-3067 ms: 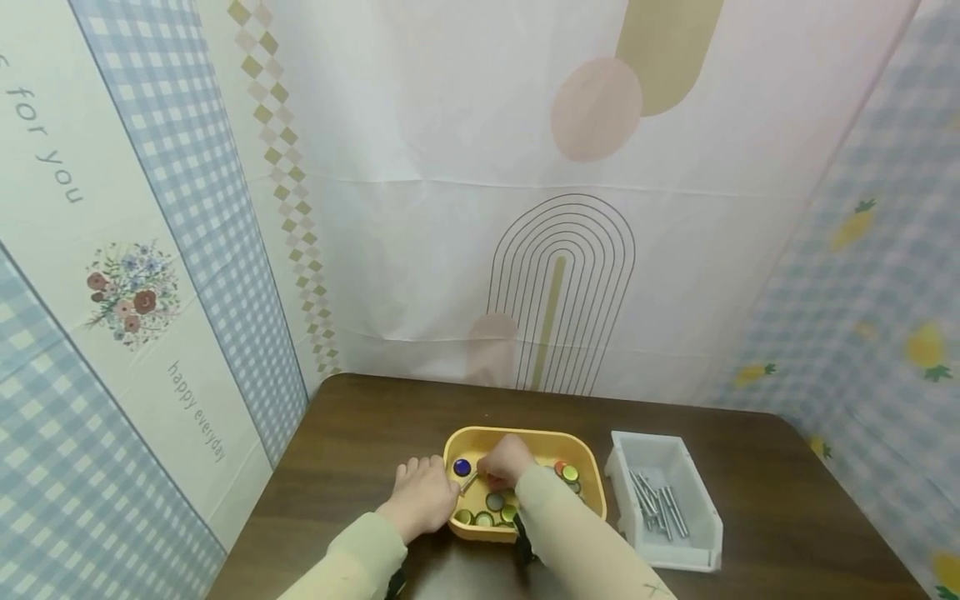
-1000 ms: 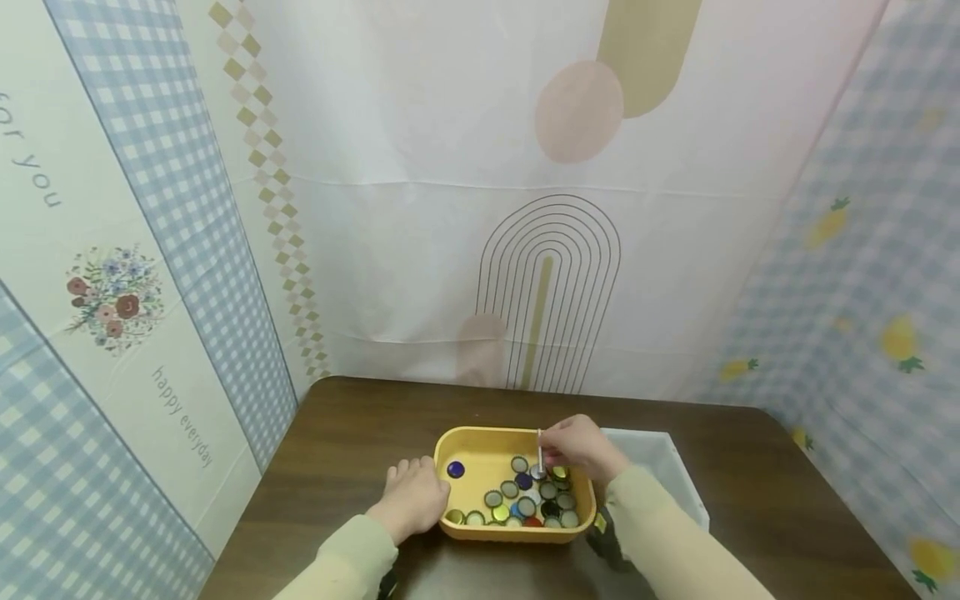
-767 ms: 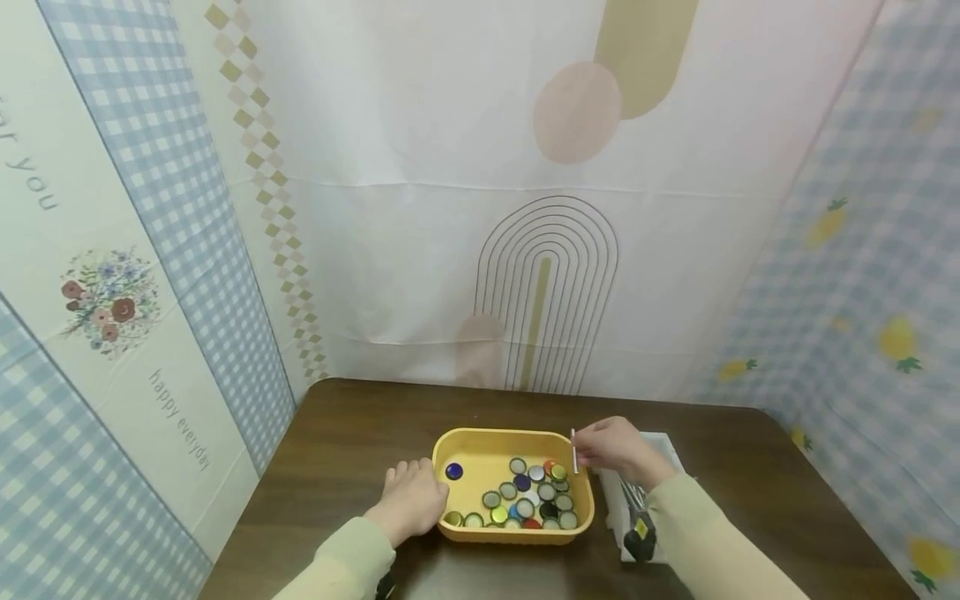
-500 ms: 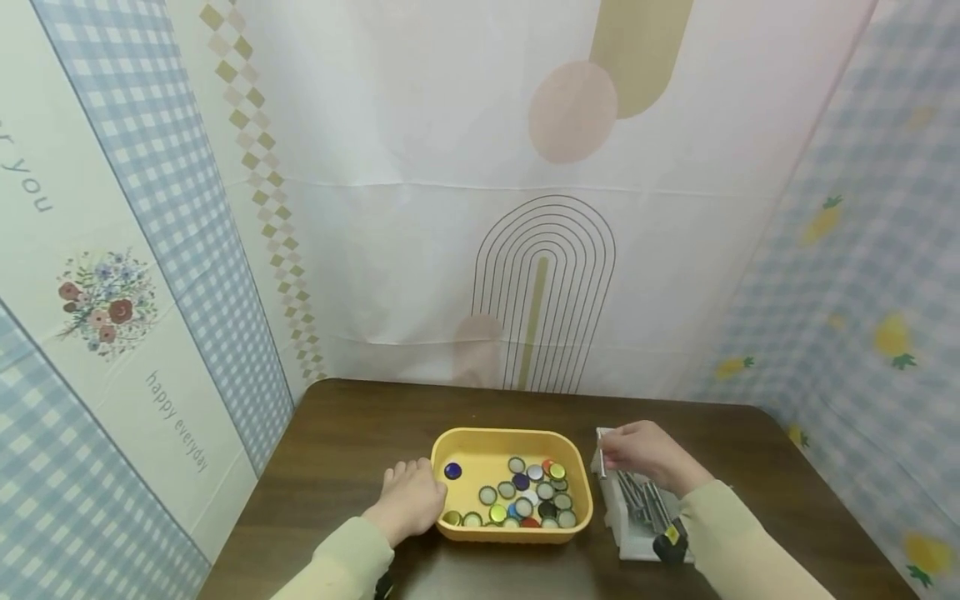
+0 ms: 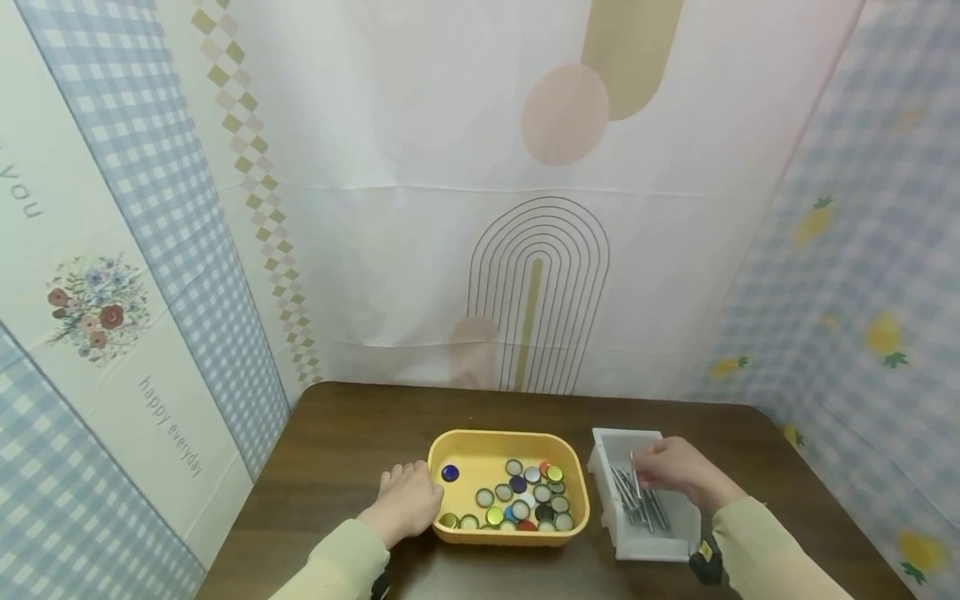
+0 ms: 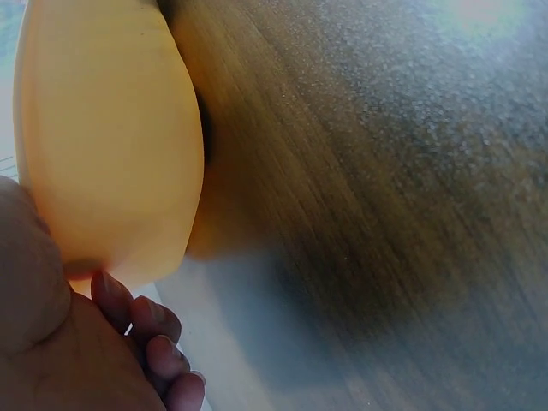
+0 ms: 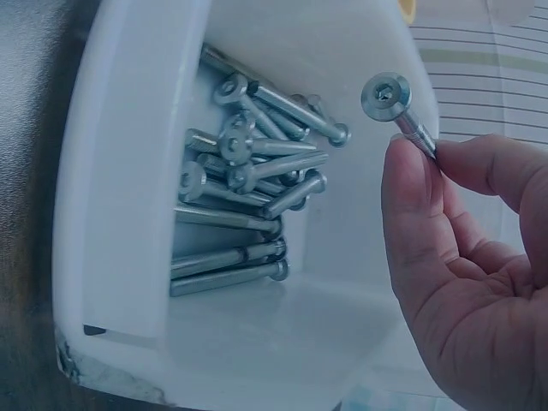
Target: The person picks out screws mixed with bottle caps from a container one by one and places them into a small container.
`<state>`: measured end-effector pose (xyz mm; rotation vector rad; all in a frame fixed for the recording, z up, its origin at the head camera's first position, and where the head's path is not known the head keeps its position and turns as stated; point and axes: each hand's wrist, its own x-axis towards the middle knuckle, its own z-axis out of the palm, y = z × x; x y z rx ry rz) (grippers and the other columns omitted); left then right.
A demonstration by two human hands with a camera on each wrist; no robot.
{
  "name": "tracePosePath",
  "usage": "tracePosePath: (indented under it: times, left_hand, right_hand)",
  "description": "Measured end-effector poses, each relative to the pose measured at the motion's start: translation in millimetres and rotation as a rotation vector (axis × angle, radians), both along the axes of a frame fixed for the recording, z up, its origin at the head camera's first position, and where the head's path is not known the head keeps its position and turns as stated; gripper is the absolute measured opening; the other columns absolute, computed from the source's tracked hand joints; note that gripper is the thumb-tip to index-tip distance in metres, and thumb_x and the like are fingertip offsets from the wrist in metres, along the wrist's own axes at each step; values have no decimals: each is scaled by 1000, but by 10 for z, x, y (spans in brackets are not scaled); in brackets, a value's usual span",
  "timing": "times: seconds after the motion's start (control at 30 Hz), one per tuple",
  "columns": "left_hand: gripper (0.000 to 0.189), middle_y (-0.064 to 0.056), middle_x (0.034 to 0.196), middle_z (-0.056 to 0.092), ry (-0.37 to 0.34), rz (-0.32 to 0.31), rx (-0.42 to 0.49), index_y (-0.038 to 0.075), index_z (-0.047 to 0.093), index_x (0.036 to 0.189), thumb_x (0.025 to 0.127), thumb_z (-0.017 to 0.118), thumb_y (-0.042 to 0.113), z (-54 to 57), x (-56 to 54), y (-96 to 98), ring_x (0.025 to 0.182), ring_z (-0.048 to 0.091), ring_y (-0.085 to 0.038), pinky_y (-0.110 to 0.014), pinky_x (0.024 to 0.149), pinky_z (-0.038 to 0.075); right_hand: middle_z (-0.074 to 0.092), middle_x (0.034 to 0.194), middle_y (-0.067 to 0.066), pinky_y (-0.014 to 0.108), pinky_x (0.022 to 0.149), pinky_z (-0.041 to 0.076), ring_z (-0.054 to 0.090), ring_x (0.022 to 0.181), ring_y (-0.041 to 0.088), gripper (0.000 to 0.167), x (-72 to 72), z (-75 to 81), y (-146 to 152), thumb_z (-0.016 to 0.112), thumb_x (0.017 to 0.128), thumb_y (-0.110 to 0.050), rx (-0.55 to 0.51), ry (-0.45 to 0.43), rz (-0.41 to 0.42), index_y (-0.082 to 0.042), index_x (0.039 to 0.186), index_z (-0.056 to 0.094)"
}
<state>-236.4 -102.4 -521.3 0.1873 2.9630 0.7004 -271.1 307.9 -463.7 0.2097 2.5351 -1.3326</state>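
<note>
Above the white plastic bin (image 5: 656, 547), my right hand (image 5: 677, 468) pinches a silver bolt (image 7: 387, 97) between thumb and fingertips. The bolt's flat head has a hex socket, which faces the wrist camera. Several similar bolts (image 7: 248, 145) lie loosely piled inside the bin. My left hand (image 5: 407, 498) grips the left end of a yellow plastic tray (image 5: 480, 448), its curled fingers against the outer wall in the left wrist view; the thumb's tip is hard to see. Bottle caps (image 5: 521, 509) of several colours lie in the tray, mostly to the right and front.
A dark wooden table (image 5: 360, 425) bears both containers, the white bin standing just right of the yellow tray. One blue cap (image 5: 450, 473) lies apart at the tray's left. Printed cloth (image 5: 420, 250) hangs behind the table and at both sides.
My right hand has moved right with the bolt, from inside the yellow tray to above the white bin. My left hand has stayed at the tray's left end.
</note>
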Motion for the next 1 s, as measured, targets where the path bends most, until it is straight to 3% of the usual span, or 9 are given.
tracePosePath:
  times: [0.27, 0.53, 0.63, 0.8, 0.87, 1.0]
  left_hand:
    - [25, -11, 83, 49, 12, -1, 9, -2, 53, 96, 93, 47, 22, 53, 11, -9, 84, 42, -30, -50, 80, 31]
    - [23, -9, 82, 48, -18, -15, -8, 1, 52, 95, 93, 48, 23, 14, 73, -52, 82, 41, -29, -49, 79, 31]
    - [23, -8, 82, 47, -15, -23, -8, 2, 52, 94, 93, 48, 24, -2, 88, -34, 81, 41, -28, -49, 78, 31]
    - [21, -8, 81, 45, -8, -25, 2, 3, 51, 92, 93, 47, 24, 13, 96, -25, 80, 39, -27, -48, 77, 31]
    - [21, -8, 80, 46, 0, -18, -3, 2, 51, 92, 93, 47, 23, 10, 98, -27, 80, 40, -27, -48, 77, 31]
    - [22, -8, 81, 46, 12, -1, -8, 2, 51, 92, 92, 48, 24, -18, 101, -36, 81, 41, -27, -48, 77, 32]
  right_hand:
    - [65, 90, 14, 35, 68, 55, 64, 73, 19, 25, 5, -29, 1, 62, 88, -6, 48, 24, -4, 13, 103, 62]
    - [62, 79, 6, 34, 64, 53, 61, 70, 18, 10, 75, -103, -38, 65, 84, -7, 172, 81, 20, 3, 85, 64]
    - [62, 77, 6, 35, 64, 52, 61, 69, 18, 9, 92, -87, -20, 65, 84, -8, 211, 84, 21, 1, 83, 63]
    - [56, 63, 4, 34, 57, 45, 54, 58, 18, 18, 100, -18, -14, 57, 82, -7, 289, 109, 16, -6, 65, 53]
    - [56, 63, 3, 34, 56, 43, 53, 59, 17, 17, 109, 10, -38, 56, 83, -10, 326, 137, 29, -7, 67, 54]
    - [64, 84, 7, 37, 61, 49, 61, 72, 19, 21, 136, 40, -129, 55, 91, -17, 345, 212, 50, 2, 95, 64]
